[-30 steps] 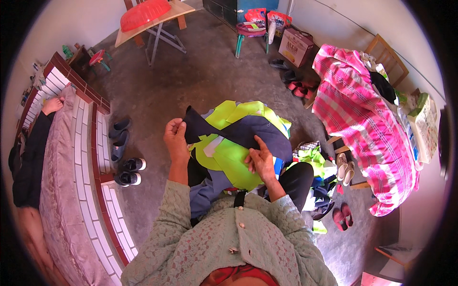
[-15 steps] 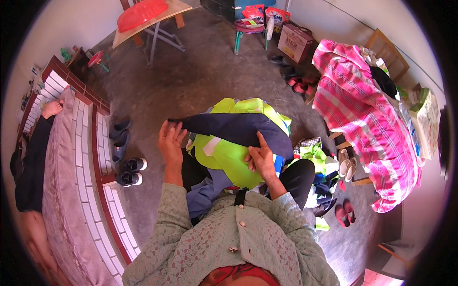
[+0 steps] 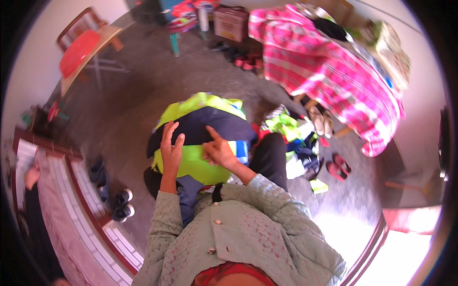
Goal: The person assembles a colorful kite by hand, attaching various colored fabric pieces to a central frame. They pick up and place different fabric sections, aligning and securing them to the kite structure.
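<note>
A pile of neon yellow-green cloth (image 3: 200, 164) rests across my lap. On top of it lies a dark navy piece of cloth (image 3: 202, 121), spread from side to side. My left hand (image 3: 171, 150) is over the left part of the pile, fingers raised and thumb apart, with nothing visible in it. My right hand (image 3: 219, 150) points its index finger at the navy cloth's lower edge, the other fingers partly curled; it appears to hold nothing. Beside it a blue and white patch (image 3: 242, 151) shows on the pile. Blue-grey cloth (image 3: 191, 193) hangs below, near my waist.
Loose scraps and clothes (image 3: 300, 148) lie on the floor to my right, near pale shoes (image 3: 320, 121) and red shoes (image 3: 338, 167). A pink plaid cloth (image 3: 329, 71) covers furniture beyond. Dark shoes (image 3: 123, 205) stand at left, beside a bed where another person's hand (image 3: 32, 176) shows.
The view has turned to the right. My left hand has let go of the navy cloth's raised left end, which now lies down over the pile. My right hand still points.
</note>
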Available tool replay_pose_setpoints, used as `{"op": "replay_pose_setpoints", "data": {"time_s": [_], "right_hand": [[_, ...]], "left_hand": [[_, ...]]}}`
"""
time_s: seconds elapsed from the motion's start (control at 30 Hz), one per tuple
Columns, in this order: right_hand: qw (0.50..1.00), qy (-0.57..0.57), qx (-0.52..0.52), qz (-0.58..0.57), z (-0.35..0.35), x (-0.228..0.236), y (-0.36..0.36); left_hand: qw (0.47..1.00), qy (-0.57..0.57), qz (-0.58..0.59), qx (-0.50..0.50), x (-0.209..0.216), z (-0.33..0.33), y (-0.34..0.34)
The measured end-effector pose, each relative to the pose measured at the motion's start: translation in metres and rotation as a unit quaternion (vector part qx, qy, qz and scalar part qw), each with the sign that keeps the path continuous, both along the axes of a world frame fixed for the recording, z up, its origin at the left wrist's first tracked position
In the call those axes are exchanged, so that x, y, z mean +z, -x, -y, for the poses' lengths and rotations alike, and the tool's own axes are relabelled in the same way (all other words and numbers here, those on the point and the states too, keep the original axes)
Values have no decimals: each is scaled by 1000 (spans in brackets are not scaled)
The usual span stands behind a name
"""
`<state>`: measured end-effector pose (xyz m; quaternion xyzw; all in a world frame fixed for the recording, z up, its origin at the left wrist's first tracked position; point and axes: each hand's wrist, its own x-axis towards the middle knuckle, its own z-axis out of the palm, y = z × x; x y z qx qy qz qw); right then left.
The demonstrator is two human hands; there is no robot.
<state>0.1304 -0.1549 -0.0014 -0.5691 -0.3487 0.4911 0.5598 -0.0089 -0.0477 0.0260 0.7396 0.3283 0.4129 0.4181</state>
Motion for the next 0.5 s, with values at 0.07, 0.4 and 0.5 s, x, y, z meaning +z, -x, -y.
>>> {"op": "replay_pose_setpoints", "data": {"time_s": [0.07,0.4,0.5], "right_hand": [[1000,-10,-5,-4,4,4,-1],[996,-82,44,-16,17,-8,-10],[996,-73,43,5,35,-4,-14]], "left_hand": [[968,-145,-205,17,-35,-7,-13],[887,-252,-380,78,-41,8,-30],[884,-261,-378,82,-44,8,-30]]}}
